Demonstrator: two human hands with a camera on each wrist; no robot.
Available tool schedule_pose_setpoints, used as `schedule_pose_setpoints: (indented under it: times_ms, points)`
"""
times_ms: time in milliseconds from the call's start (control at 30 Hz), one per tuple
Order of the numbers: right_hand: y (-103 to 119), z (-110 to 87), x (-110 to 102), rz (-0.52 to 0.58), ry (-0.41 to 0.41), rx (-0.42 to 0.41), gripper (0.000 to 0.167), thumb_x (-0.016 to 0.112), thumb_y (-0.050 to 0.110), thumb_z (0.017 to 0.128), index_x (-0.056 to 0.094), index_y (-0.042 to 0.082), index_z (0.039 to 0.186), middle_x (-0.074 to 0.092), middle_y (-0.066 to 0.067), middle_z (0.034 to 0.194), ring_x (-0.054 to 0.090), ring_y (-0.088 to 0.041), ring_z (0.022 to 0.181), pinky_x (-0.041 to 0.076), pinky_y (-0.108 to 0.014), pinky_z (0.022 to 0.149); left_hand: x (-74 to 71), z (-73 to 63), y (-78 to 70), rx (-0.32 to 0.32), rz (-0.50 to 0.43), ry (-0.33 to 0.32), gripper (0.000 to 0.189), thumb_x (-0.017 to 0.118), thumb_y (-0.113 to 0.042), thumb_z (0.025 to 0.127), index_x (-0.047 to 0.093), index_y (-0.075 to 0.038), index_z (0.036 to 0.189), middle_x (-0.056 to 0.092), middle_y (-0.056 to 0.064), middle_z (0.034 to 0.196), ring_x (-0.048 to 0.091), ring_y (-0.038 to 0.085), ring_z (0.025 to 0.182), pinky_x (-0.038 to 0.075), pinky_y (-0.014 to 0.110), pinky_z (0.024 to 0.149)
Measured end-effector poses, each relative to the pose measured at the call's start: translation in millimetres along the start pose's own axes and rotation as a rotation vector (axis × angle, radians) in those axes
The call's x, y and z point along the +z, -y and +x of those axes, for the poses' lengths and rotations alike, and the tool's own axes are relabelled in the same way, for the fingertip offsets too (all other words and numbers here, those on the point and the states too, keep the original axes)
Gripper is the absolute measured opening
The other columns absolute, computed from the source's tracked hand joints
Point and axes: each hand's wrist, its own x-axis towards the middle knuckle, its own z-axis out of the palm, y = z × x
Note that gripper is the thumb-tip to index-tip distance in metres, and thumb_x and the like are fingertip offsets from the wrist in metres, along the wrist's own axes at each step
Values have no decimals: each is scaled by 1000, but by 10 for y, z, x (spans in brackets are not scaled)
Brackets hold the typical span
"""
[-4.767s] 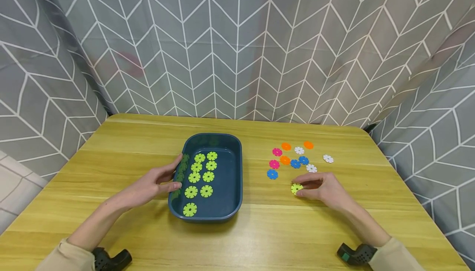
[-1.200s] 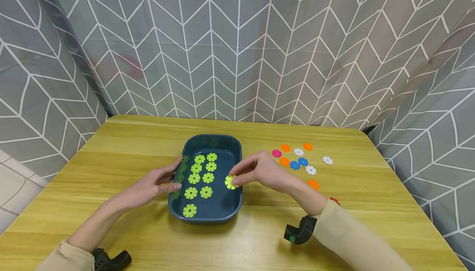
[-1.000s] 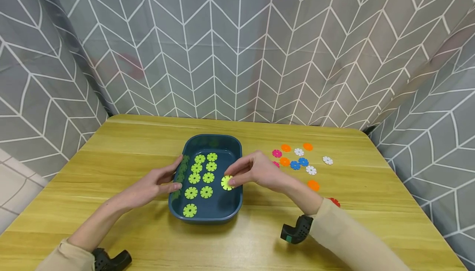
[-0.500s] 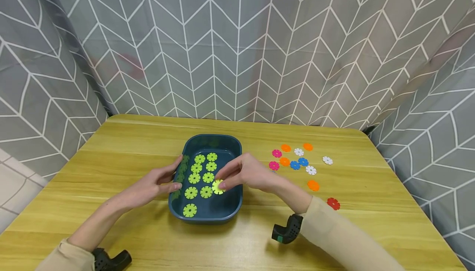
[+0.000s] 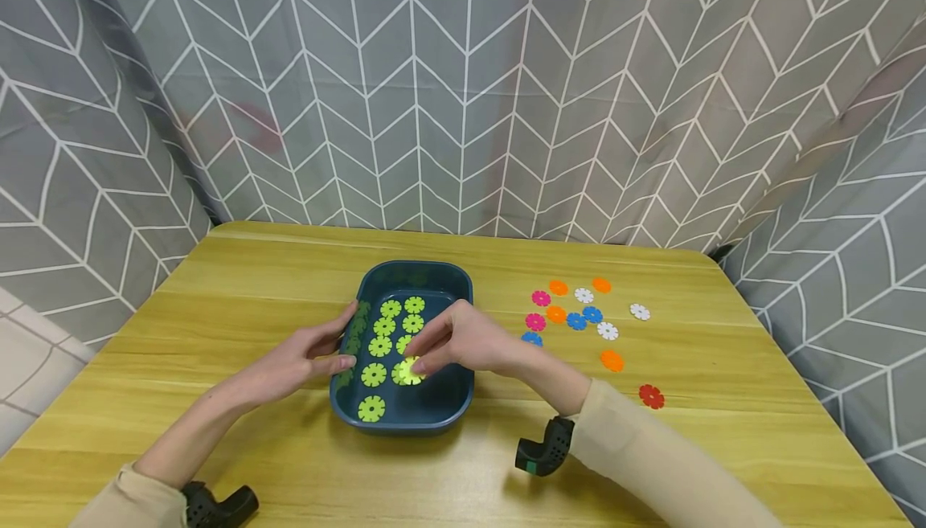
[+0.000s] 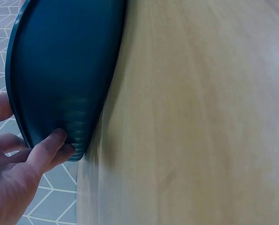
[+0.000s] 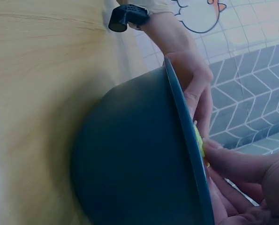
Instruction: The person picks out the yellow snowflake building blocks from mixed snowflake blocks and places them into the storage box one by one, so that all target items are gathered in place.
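Note:
A dark blue plastic basin [image 5: 402, 429] stands on the table, left of its middle. My left hand [image 5: 309, 351] grips its left side, thumb at the rim and fingers against the outer wall, as the left wrist view shows. Over the basin, my right hand [image 5: 463, 339] pinches a yellow-green notched plastic disc [image 5: 410, 373] between thumb and fingers. That disc overlaps another one beneath it in the head view. More yellow-green discs [image 5: 371, 409] lie on the basin floor in two columns. In the right wrist view the pinched disc [image 7: 199, 140] shows just past the rim.
To the right of the basin, several loose discs are scattered on the wooden table [image 5: 694, 327]: pink [image 5: 535, 322], blue [image 5: 576, 321], white [image 5: 608, 331] and orange [image 5: 612, 361]. A red disc [image 5: 651, 397] lies nearer the right sleeve. A patterned grey curtain [image 5: 463, 110] hangs behind.
My right hand took the yellow-green disc from the table at the right, brought it over the basin, and has moved further left toward the disc columns. My left hand keeps its place on the basin.

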Motion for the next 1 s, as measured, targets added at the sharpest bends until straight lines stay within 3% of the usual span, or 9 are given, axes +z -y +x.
schedule_pose_setpoints:
  times_ms: [400,600,1000]
  points:
    - [63,105,159,-107,83,55,18,76,0,85,77,-1,103,77,-6,89,74,-13,79,60,-26,77,-3,-4,-3,11,-1,4,78,57,-18,102,7,5,157,4,31,163,27,51,144,38,51,108]
    - [61,155,240,-185,108,70,11,78,-2,82,79,3,92,77,-6,83,72,-9,75,58,-22,73,-1,0,-7,5,-3,5,79,57,-18,102,7,5,157,4,31,163,26,51,144,38,51,108]
    - [21,202,364,-313,112,107,10,80,-4,78,78,5,82,77,-5,80,69,-1,70,55,-16,68,-7,5,6,1,-12,7,78,57,-18,102,7,4,158,3,29,164,24,50,146,37,51,109]
